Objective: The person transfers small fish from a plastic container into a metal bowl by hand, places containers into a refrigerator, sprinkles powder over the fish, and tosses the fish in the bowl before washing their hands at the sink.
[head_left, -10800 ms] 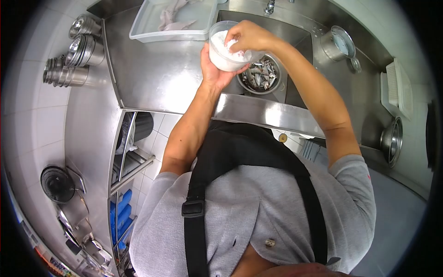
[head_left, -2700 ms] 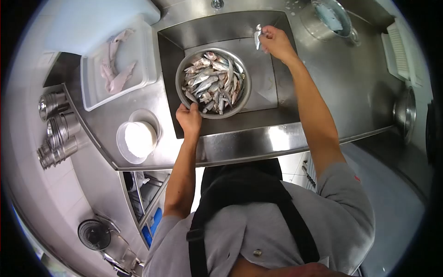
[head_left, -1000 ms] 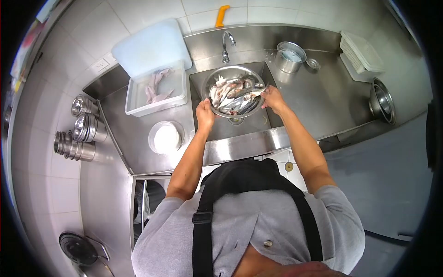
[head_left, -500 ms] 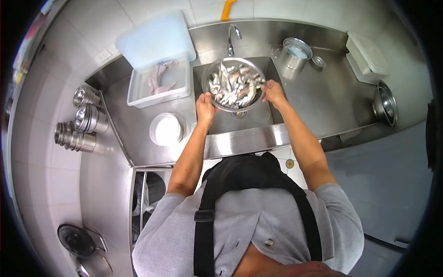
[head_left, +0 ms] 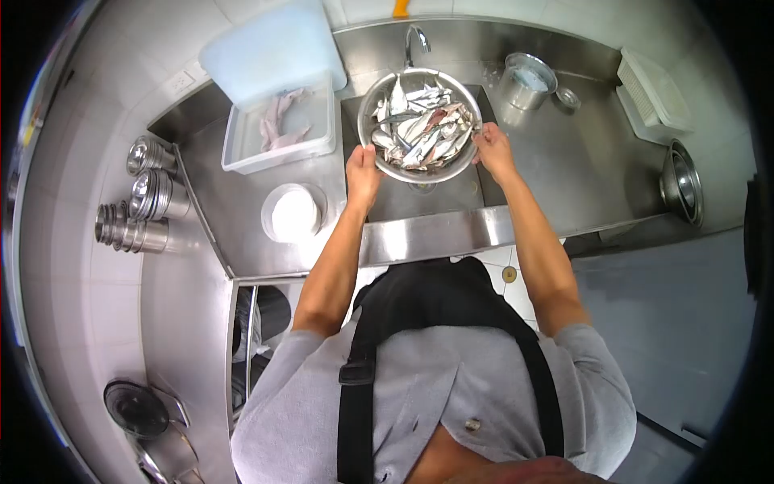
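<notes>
A smooth, gleaming steel counter [head_left: 564, 173] surrounds a rectangular sink [head_left: 391, 203], in front of which stands a person [head_left: 451, 367] in a gray top and black apron, both arms extended. Left of the sink, a flat, bluish translucent lid [head_left: 274, 52] leans upright behind a rectangular clear plastic tub [head_left: 266, 161], which holds limp, pinkish-white pieces [head_left: 274, 125] too indistinct to identify. Over the rear of the sink, a round, shiny metal bowl [head_left: 376, 90] is filled with small silver fish [head_left: 423, 129]. Well to the right of the sink are a ribbed white plastic basket [head_left: 657, 90] and, nearer the front, round nested bowls [head_left: 681, 181] tipped sideways. Just beyond the sink's right rear corner, a cylindrical pot [head_left: 520, 95] contains something pale blue. Near the sink's left front corner, a round clear container [head_left: 268, 214] holds bright white material, its texture lost in glare. Above the sink's left edge, the left hand [head_left: 362, 169] is clamped on the metal bowl's rim; above its right edge, the right hand [head_left: 494, 152] grips the opposite rim. A curved, polished faucet [head_left: 409, 47] rises behind the sink. The fish, slim and tapered, lie in a jumbled heap, a reddish patch among them.
</notes>
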Demonstrator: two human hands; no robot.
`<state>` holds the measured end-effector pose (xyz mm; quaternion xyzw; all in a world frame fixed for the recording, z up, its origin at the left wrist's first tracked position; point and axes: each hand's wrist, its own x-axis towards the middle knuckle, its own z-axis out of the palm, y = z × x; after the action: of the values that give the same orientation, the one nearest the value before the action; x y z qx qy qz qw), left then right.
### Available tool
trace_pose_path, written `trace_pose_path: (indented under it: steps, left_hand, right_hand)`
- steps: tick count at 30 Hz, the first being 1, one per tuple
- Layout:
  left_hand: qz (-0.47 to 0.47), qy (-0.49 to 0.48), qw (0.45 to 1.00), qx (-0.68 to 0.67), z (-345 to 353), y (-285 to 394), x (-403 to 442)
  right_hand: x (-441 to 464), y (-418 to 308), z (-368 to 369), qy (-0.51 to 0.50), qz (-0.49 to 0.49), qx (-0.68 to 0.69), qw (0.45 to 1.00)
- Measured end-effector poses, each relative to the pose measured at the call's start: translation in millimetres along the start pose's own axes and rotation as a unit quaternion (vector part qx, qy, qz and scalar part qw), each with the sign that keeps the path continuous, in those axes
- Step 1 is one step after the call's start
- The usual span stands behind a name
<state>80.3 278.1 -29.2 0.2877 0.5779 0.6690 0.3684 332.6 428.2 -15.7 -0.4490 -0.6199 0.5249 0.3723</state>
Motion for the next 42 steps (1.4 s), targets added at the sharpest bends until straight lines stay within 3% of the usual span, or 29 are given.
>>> trace_pose_path:
  steps: [2, 5, 11, 15, 19, 23, 29, 33, 36, 42]
  left_hand:
    - [0.026, -0.01, 0.998, -0.048, 5.9, 10.5, -3.1]
    - [-0.024, -0.013, 1.0, -0.011, -5.4, -31.4, 11.8]
    - [-0.073, -0.004, 0.997, -0.026, 0.8, -20.6, 16.9]
    - [0.033, -0.01, 0.998, 0.043, 2.3, 12.9, 8.1]
    - [0.003, 0.007, 0.999, 0.045, 3.9, -18.9, 7.2]
    - [-0.091, -0.023, 0.995, -0.024, -6.6, -36.9, 19.6]
    - [-0.027, -0.044, 0.999, -0.007, -3.8, -6.5, 8.0]
    - [-0.075, -0.026, 0.996, -0.041, 3.6, -12.3, 4.4]
    - [-0.093, -0.035, 0.993, -0.067, -1.7, -18.5, 5.9]
    - [-0.087, -0.056, 0.994, -0.021, 7.8, -9.5, 30.9]
  right_hand:
    - [6.5, -19.3, -3.8, -0.008, -0.018, 0.007, 1.0]
    - [17.0, 6.5, -2.9, -0.021, 0.022, -0.023, 0.999]
    - [24.4, 23.8, 5.2, -0.005, 0.042, -0.037, 0.998]
    - [7.5, -12.6, -1.0, 0.009, -0.008, 0.029, 1.0]
    - [16.1, 13.0, -0.4, 0.008, 0.064, -0.08, 0.995]
    - [20.6, 24.1, 2.9, -0.017, 0.096, -0.054, 0.994]
    - [1.4, -14.6, -3.6, 0.006, -0.012, 0.018, 1.0]
    - [12.2, 3.6, -3.9, -0.003, 0.022, -0.055, 0.998]
    - [15.4, 20.3, -5.7, -0.019, 0.037, -0.008, 0.999]
    - [25.9, 15.6, -12.6, 0.008, 0.059, -0.055, 0.997]
